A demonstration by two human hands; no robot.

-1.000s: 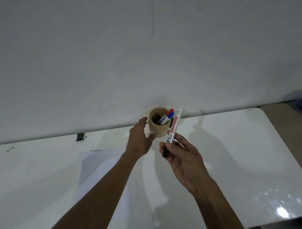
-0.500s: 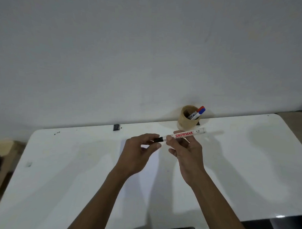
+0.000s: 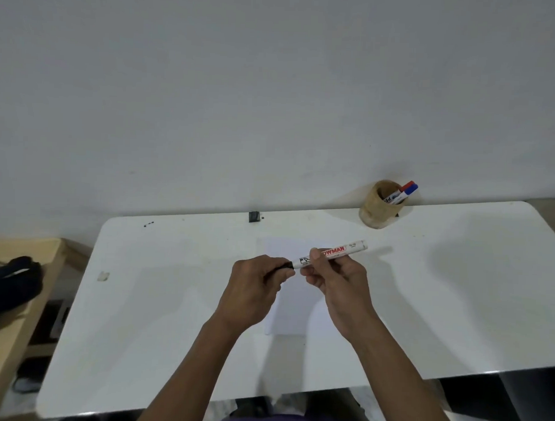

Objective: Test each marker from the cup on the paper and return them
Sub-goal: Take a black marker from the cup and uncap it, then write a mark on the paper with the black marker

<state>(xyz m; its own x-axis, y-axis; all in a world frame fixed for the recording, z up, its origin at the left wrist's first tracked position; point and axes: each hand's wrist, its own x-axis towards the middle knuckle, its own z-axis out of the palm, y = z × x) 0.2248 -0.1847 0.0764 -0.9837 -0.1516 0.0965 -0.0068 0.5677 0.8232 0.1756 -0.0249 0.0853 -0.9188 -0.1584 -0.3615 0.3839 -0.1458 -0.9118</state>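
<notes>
I hold a white marker point(image 3: 347, 251) with red lettering level above the sheet of white paper point(image 3: 294, 308). My right hand point(image 3: 336, 285) grips its barrel. My left hand point(image 3: 254, 288) pinches the black cap point(image 3: 285, 266) at the marker's left end; the cap still looks seated on the barrel. A tan cup point(image 3: 378, 210) stands at the table's back edge to the right, near the wall. Two markers lean in it, one with a red cap point(image 3: 406, 185) and one with a blue cap point(image 3: 411, 190).
The white table point(image 3: 159, 316) runs up to a plain wall. A small black object point(image 3: 253, 216) sits at its back edge. To the left stands a wooden bench point(image 3: 18, 295) with a dark bundle point(image 3: 9, 279) on it.
One second ago my left hand held the cup and my right hand lifted the marker upright. Both hands have since come together over the paper, the marker turned level, my left fingers on its cap.
</notes>
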